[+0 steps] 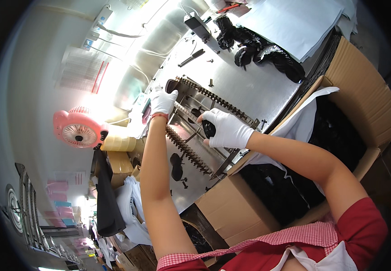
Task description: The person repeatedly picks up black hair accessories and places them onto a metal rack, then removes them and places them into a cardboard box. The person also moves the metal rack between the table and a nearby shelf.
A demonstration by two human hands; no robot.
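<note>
My left hand (163, 101), in a white glove, is closed at the far left corner of a metal rack (194, 100), beside a dark curved piece (173, 85). What its fingers hold is hidden. My right hand (229, 129), in a white glove with bare fingertips, grips a rounded black object (208, 129) over the rack. Between the hands runs a pale strip with fine marks (186, 111); whether it joins the black object I cannot tell. Coil-like toothed rows line the rack's right side (218, 100) and left side (188, 151).
Black bundles (263, 47) and white paper sheets (290, 25) lie on the far metal table. An open cardboard box (234, 210) with black contents stands close on the right. A pink fan (80, 128), yellow tape rolls (118, 139) and a black piece (176, 166) are at left.
</note>
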